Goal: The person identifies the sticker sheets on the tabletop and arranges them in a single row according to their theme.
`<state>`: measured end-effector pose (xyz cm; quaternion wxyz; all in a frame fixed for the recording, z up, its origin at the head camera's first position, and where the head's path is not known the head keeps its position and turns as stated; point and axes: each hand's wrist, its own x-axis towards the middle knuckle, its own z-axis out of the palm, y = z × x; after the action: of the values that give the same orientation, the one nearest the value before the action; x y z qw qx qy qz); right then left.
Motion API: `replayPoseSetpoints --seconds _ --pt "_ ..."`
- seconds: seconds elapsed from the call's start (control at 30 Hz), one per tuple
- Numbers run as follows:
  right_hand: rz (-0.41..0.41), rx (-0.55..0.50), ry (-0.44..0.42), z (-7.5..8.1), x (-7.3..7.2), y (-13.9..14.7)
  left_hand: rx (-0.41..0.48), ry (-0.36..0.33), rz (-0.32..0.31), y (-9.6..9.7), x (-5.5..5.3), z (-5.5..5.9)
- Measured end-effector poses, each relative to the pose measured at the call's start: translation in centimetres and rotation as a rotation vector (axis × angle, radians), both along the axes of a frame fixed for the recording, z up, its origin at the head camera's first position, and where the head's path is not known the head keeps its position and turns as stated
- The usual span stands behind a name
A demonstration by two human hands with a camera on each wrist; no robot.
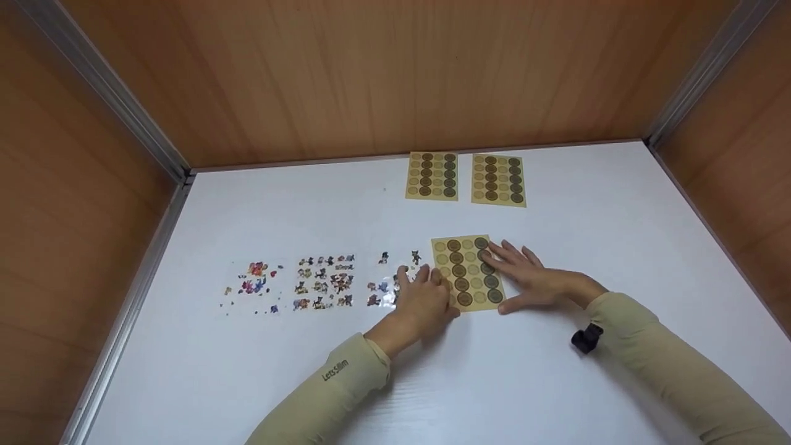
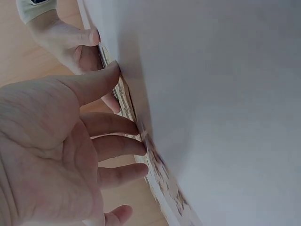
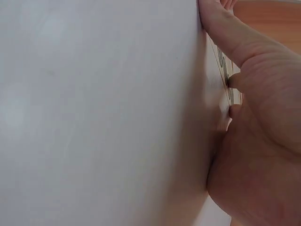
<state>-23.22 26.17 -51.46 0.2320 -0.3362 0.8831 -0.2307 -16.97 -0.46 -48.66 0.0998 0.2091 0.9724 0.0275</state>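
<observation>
A tan sticker sheet [image 1: 471,272] printed with rows of round light and dark stickers lies flat on the white table between both hands. My left hand [image 1: 425,303] rests at its left edge, fingers spread over the gap to a clear sticker sheet [image 1: 378,275] with small cartoon figures, partly covering that one. On the other side, my right hand [image 1: 528,278] touches the tan sheet's right edge with extended fingers, its thumb by the lower right corner. The left wrist view shows the left fingertips [image 2: 141,148] down at the sheets' edge.
Two more tan sticker sheets [image 1: 432,176] [image 1: 498,180] lie side by side near the back wall. To the left are a clear sheet of cartoon figures [image 1: 324,282] and another with scattered colourful figures [image 1: 254,285]. Wooden panels [image 1: 395,74] enclose the table [image 1: 296,213].
</observation>
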Motion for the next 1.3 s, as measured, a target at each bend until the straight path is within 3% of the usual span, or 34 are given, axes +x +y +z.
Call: replayPoseSetpoints --seconds 0.17,0.4,0.57,0.87,1.3 --pt "-0.002 0.015 -0.004 0.33 -0.06 0.06 -0.032 0.001 -0.007 -0.26 -0.50 0.38" --pt "-0.074 -0.051 -0.072 0.30 -0.21 0.40 -0.095 -0.019 -0.034 -0.57 -0.95 0.70" --pt "-0.045 -0.075 -0.032 0.04 -0.31 0.37 -0.109 -0.024 -0.041 -0.71 -1.08 0.65" --pt "-0.039 -0.052 -0.020 0.02 0.00 0.24 -0.061 -0.036 -0.037 -0.76 -0.97 0.47" --pt "-0.045 -0.057 -0.031 -0.39 0.23 0.48 -0.058 -0.018 -0.060 -0.92 -0.58 0.16"
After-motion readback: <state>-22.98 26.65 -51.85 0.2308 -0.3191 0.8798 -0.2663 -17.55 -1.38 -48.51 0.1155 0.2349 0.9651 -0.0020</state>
